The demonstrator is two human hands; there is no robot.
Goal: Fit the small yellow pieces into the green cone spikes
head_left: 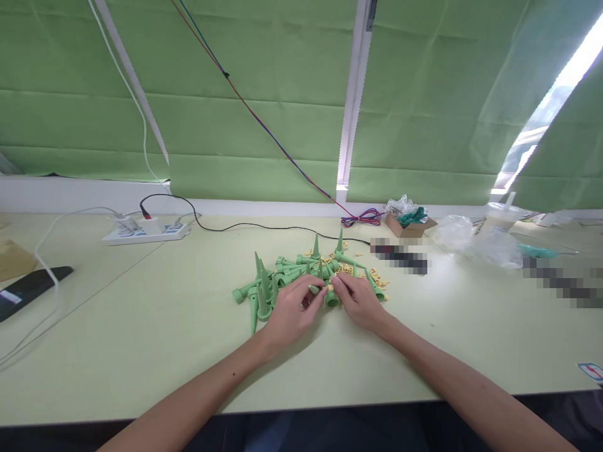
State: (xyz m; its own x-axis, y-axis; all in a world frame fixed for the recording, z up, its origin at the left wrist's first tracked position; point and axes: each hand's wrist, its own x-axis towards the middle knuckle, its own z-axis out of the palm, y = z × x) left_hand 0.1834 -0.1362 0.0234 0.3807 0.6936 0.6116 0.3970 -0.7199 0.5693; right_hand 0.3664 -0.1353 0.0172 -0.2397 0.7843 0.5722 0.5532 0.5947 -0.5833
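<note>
My left hand (293, 309) is closed on a green plastic spike (314, 289), its rounded green end showing between thumb and fingers. My right hand (362, 302) is pinched beside it, with a small yellow plastic piece (330, 287) at its fingertips. The two hands nearly meet in front of a pile of green cone-shaped spikes (264, 301), some upright and some lying down. A green ring-shaped cap (332, 299) sits just below the fingertips. Many small yellow pieces (375, 276) lie scattered behind and beside my right hand, partly hidden by it.
On the pale table (155, 351), a white power strip (146, 232) stands at back left, its black cable (259, 225) running right. A small cardboard box (409, 227), plastic bags (455, 232) and a lidded cup (498, 220) are at back right. A dark flat object (35, 290) lies far left.
</note>
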